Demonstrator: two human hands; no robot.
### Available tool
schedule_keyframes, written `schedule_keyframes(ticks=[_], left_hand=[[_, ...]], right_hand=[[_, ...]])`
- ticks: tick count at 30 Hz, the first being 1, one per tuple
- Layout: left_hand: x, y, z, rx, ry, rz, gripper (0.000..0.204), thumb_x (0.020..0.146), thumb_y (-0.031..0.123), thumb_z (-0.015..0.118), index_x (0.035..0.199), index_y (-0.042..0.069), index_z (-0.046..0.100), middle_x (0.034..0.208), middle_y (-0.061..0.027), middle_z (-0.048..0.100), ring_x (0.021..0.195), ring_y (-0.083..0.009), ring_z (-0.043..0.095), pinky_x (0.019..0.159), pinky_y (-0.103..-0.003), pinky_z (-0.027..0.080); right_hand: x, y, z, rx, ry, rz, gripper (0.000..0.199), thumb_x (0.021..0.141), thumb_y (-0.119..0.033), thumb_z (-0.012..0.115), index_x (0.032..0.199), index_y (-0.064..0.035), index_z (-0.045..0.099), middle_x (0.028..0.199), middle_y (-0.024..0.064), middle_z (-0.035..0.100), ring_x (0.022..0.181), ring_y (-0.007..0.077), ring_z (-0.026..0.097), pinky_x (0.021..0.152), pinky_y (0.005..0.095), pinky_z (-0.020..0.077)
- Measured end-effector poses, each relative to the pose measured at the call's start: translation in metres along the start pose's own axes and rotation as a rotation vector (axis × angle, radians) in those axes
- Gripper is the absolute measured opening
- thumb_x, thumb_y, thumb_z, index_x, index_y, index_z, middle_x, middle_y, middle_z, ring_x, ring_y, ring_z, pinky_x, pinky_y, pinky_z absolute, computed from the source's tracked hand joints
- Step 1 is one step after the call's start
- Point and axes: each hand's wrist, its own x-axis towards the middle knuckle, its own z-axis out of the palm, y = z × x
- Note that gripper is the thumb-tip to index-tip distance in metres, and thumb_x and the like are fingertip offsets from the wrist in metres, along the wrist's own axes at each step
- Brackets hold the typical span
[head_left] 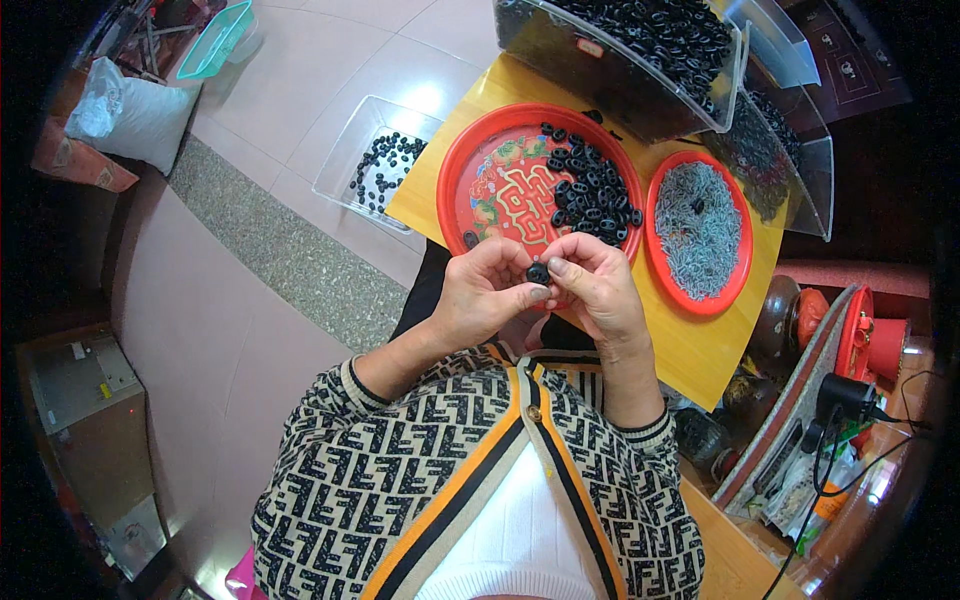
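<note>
Yellow wood makes up the surface point(700, 350) before me, set over a pale tiled floor point(330, 70). Nearest, I see my left hand point(485, 290) and right hand point(598, 285) meeting above its near edge, the fingers of both pinched together on one small black part point(538, 273). Just beyond lies a large red tray point(480, 160) with a heap of the same black parts point(592, 190) on its right half. Beside it, a smaller red plate point(735, 280) holds grey metal clips point(698, 230). Farther off, a tilted clear bin point(560, 55) brims with black parts; another clear box point(345, 165) sits on the floor, sparsely filled.
</note>
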Motion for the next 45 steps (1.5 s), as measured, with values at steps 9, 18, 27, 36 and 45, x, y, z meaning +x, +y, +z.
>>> schedule_keyframes(ticks=[9,18,27,36,45], left_hand=[[0.002,-0.001,-0.001,0.037,0.028,0.000,0.020,0.072,-0.004,0.064,0.085,0.000,0.050,0.080,-0.0036,0.056,0.073,-0.0081,0.058,0.062,-0.019,0.049],[-0.002,-0.004,0.001,0.032,-0.025,-0.041,0.024,0.072,-0.004,0.063,0.091,0.000,0.049,0.082,-0.0031,0.055,0.074,-0.0091,0.058,0.066,-0.021,0.048],[-0.006,0.012,-0.001,0.266,0.084,0.088,0.019,0.075,-0.005,0.059,0.091,-0.001,0.050,0.079,-0.0025,0.055,0.070,-0.0071,0.054,0.063,-0.019,0.045],[-0.010,0.009,-0.018,0.365,0.137,0.147,0.018,0.077,-0.003,0.059,0.094,-0.002,0.051,0.083,-0.0044,0.057,0.073,-0.0078,0.053,0.066,-0.019,0.044],[-0.009,0.011,-0.011,0.447,0.156,0.181,0.011,0.077,-0.004,0.058,0.086,-0.001,0.052,0.073,-0.0001,0.053,0.062,-0.0036,0.049,0.055,-0.017,0.041]], right_hand=[[0.002,-0.001,0.002,-0.050,0.006,-0.030,0.006,0.081,-0.009,0.056,0.085,-0.0039,0.055,0.069,-0.0013,0.055,0.054,0.0028,0.050,0.048,0.0158,0.0442],[-0.009,-0.012,0.008,-0.314,0.053,-0.009,0.008,0.082,-0.009,0.053,0.081,-0.0014,0.056,0.066,-0.0006,0.054,0.055,0.0045,0.051,0.047,0.0177,0.0435],[-0.001,-0.179,-0.103,-0.110,0.325,-0.568,0.014,0.080,-0.005,0.047,0.080,0.0058,0.056,0.070,0.0122,0.059,0.062,0.0175,0.057,0.059,0.0262,0.0477],[-0.042,-0.075,-0.072,-1.251,0.420,-0.464,0.012,0.075,-0.009,0.055,0.081,0.0009,0.059,0.068,0.0140,0.058,0.063,0.0239,0.057,0.059,0.0327,0.0451],[-0.055,0.015,-0.065,-1.433,0.519,-0.508,0.017,0.070,-0.006,0.061,0.086,-0.0009,0.056,0.077,0.0158,0.052,0.072,0.0331,0.053,0.062,0.0391,0.0429]])
